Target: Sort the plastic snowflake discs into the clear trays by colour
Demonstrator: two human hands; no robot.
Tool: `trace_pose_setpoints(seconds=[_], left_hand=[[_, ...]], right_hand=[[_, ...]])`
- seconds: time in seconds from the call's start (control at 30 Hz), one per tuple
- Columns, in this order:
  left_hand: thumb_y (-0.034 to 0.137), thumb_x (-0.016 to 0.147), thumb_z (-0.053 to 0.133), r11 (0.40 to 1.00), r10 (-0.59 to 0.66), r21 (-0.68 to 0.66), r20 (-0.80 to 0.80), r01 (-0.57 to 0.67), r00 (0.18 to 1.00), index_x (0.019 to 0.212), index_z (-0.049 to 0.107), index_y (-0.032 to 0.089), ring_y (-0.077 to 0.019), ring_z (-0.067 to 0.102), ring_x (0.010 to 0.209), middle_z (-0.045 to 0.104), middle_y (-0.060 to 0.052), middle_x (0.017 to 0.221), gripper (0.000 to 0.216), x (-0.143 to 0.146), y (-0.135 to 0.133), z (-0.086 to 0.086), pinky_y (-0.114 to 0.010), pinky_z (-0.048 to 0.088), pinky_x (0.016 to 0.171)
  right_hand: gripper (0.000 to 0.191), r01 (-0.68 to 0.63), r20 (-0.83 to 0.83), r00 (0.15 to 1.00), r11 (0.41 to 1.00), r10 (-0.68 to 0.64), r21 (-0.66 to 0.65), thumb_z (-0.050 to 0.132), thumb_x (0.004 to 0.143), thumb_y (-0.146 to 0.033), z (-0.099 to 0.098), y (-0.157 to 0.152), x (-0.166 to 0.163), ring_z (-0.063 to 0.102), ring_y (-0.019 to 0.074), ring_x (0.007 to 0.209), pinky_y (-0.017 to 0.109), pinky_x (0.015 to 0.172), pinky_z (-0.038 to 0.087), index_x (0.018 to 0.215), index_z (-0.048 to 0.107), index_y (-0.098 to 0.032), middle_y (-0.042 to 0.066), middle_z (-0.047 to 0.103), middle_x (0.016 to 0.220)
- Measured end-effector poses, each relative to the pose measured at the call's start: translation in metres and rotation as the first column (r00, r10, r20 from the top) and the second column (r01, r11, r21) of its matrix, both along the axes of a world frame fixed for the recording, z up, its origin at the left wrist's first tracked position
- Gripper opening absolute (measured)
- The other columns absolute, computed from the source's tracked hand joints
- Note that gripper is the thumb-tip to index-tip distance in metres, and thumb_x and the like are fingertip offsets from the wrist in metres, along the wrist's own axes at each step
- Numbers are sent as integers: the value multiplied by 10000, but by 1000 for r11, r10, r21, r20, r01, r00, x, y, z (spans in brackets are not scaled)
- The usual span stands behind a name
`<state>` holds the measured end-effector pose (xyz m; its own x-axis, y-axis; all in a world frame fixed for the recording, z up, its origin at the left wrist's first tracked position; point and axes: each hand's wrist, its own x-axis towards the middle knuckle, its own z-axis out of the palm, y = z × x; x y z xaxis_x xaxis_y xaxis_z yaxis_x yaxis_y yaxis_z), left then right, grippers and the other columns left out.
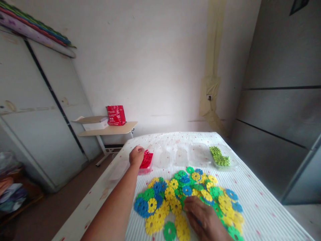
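Red discs [146, 159] lie under left grip [136, 156].

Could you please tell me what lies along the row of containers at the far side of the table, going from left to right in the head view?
Left hand → red pieces → clear empty containers → light green pieces.

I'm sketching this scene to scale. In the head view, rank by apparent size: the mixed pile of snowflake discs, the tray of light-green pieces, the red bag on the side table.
1. Mixed pile of snowflake discs, by far the largest, though nearest the camera.
2. Light-green pieces and red bag look alike; the bag is farther off, so unranked.
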<state>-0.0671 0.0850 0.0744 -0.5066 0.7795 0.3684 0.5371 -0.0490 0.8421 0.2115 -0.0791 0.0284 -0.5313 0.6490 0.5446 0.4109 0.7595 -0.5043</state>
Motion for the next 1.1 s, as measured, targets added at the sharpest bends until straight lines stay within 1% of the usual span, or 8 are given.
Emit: trace_pose_setpoints(seconds=[0.17,0.23,0.33,0.43,0.57,0.73,0.93,1.1], left_hand=[[337,802,519,999,-23,34,-44,24,999,878,642,133,-158,588,682,655,-9,739,250,-6,0,-10,-246,461,616],[311,776,503,997,-25,77,-72,30,997,818,659,143,-161,587,690,660,-6,676,233,-5,-9,-6,-233,447,644],[293,762,471,990,-37,129,-108,51,993,806,658,158,-170,599,767,681,-21,743,235,1,-31,0,-241,447,724],[310,769,455,979,-137,122,-198,163,971,823,646,172,-171,612,765,685,-29,808,242,13,-62,-4,-252,463,716],[283,780,453,949,-281,22,-383,313,880,787,635,189,-170,618,792,678,-27,818,205,27,-106,-31,-260,468,734],[292,820,419,940,-339,-149,-487,305,805,838,632,192,-180,612,842,670,-47,856,236,21,-136,-66,-293,468,774],[417,762,521,929,-369,-272,-623,252,690,1172,545,219,-245,504,1100,581,-84,1182,456,27,-141,-74,-410,386,932],[445,742,534,922,-361,-355,-636,156,682,1273,460,286,-299,414,1204,479,-88,1319,559,36,-141,-82,-544,286,977]], right_hand=[[219,-4,-10,1000,1000,4,2,391,872,-120,2,-1,0,600,149,924,237,801,518,998,549,-206,91,619,986],[218,4,-13,1000,1000,-3,16,387,877,-129,3,0,1,606,146,912,234,791,522,997,552,-207,91,620,995],[207,49,-29,998,997,-47,60,393,883,-149,7,2,6,613,151,914,246,790,525,999,555,-206,93,626,1000],[179,136,-75,989,984,-129,112,406,883,-174,15,9,19,617,160,903,259,768,528,967,562,-201,83,641,954],[167,361,-122,928,929,-351,75,429,874,-274,24,26,54,641,153,761,239,658,526,881,582,-207,42,659,843],[303,611,-36,787,787,-616,-85,439,815,-445,13,54,112,649,178,644,262,551,511,845,616,-201,54,688,791],[467,695,355,695,712,-626,-105,518,735,-516,-20,66,120,618,282,921,394,761,490,1057,627,-195,104,664,1045],[540,630,435,709,776,-555,-36,491,755,-567,-25,58,90,526,309,1058,450,831,439,1169,564,-228,95,595,1177]])
